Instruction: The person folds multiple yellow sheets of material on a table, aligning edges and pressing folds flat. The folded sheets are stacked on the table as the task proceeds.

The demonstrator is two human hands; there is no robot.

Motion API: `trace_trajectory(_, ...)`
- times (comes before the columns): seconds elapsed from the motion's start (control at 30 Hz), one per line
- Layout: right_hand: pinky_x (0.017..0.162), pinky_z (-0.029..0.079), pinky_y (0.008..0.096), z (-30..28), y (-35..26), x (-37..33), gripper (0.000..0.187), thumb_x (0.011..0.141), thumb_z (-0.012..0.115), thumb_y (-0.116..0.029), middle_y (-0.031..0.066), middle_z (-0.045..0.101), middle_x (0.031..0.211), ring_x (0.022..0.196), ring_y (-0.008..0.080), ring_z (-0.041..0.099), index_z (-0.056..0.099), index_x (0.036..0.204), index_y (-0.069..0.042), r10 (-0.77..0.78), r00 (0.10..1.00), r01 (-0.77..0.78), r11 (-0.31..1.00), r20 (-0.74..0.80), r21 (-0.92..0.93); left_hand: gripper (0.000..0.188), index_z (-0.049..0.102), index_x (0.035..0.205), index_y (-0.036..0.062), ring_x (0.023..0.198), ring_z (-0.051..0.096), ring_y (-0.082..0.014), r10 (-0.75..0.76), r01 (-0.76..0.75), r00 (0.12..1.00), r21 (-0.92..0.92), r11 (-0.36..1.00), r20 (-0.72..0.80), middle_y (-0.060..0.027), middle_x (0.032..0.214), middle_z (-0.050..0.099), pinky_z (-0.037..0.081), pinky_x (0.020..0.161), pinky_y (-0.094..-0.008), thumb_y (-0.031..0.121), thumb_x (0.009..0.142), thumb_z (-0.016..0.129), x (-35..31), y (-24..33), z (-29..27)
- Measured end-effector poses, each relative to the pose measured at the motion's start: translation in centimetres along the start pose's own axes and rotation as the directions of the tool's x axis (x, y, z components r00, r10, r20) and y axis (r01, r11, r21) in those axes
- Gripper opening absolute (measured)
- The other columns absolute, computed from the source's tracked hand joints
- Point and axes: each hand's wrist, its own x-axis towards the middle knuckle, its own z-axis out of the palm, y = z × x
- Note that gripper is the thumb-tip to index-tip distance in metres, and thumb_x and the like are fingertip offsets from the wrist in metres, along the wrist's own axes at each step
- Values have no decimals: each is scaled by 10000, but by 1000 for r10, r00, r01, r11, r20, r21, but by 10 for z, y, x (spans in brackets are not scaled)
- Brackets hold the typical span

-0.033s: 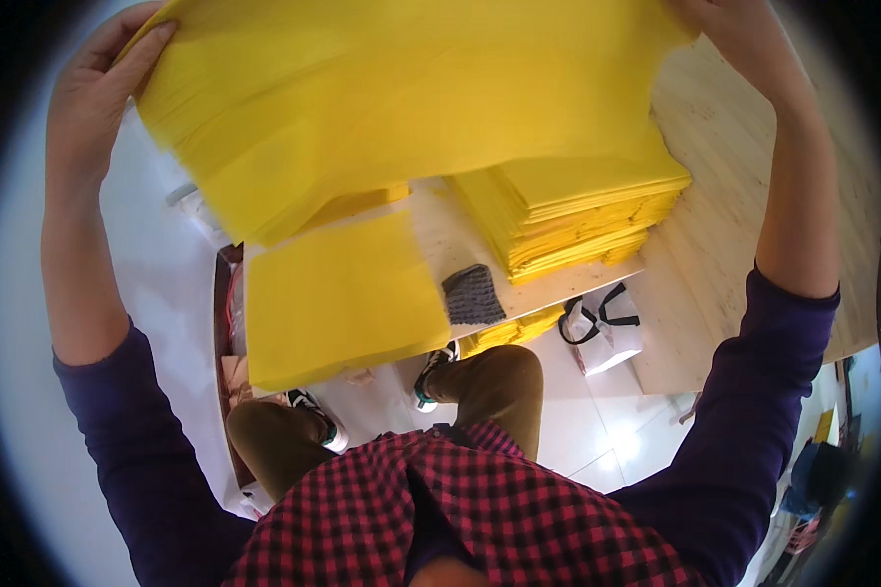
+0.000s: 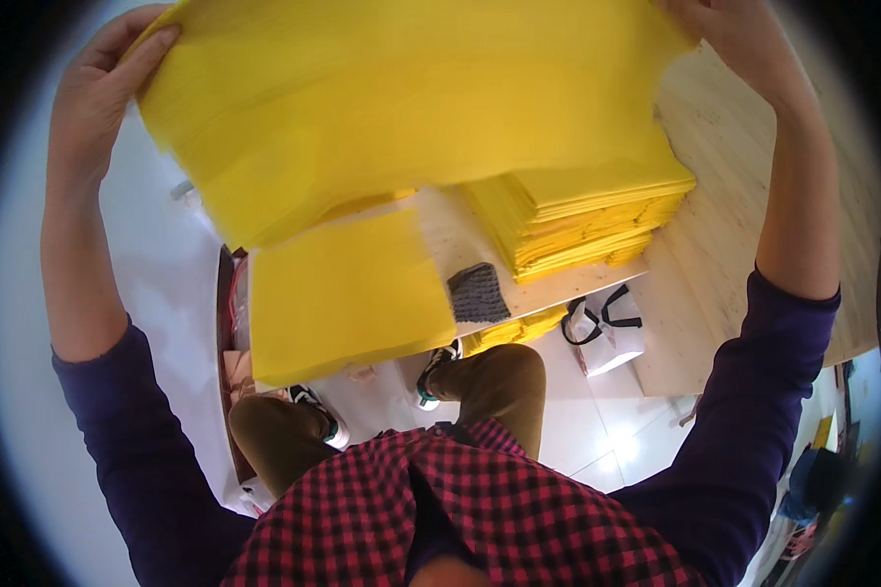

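A large yellow cloth-like sheet (image 2: 411,88) is stretched wide between my two raised hands, its lower edge slightly blurred. My left hand (image 2: 113,78) pinches its left corner, thumb on top. At the upper right my right hand (image 2: 744,44) grips the other side; the picture's edge and the sheet partly hide its fingers. Beneath the sheet, a flat yellow piece (image 2: 347,298) lies at the near left of the table, reaching over its front edge. To its right stands a thick stack of folded yellow sheets (image 2: 597,191), partly covered by the raised one.
A dark grey knitted cloth (image 2: 478,293) rests on the pale wooden tabletop (image 2: 440,220) between the flat piece and the stack. Below are more yellow sheets (image 2: 519,331) and a white bag with black handles (image 2: 607,333). A wooden board (image 2: 734,264) stands at the right.
The held sheet's lower edge has shifted slightly down and its folds have smoothed a little. Both hands keep their grip. The things below appear shifted slightly right.
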Motion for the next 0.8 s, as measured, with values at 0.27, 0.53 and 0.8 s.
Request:
trace_trajectory(0.27, 759, 457, 348, 126, -57, 24, 353, 846, 632, -177, 141, 612, 930, 857, 193, 567, 550, 1181, -99, -139, 865, 35, 975, 483, 219, 157, 669, 997, 53, 742, 539, -28, -236, 392, 844, -254, 884, 481, 48, 809, 625, 421, 668, -191, 161, 890, 629, -82, -94, 15)
trace_trajectory(0.53, 636, 459, 334, 371, -76, 4, 144, 784, 652, -73, 75, 603, 757, 715, 194, 573, 594, 892, 3, -217, 799, -25, 919, 561, 393, 158, 661, 973, 23, 769, 557, -69, -453, 732, 568, -170, 660, 687, 27, 844, 632, 446, 729, -224, 137, 869, 629, -203, -180, 111)
trace_trajectory(0.8, 709, 491, 365, 427, -69, -20, 184, 814, 653, -109, 131, 673, 900, 821, 257, 638, 624, 977, -29, -148, 815, -119, 904, 560, 412, 187, 673, 993, 6, 777, 576, -88, -413, 641, 636, -149, 753, 652, -7, 838, 658, 461, 724, -242, 134, 871, 612, -241, -196, 134)
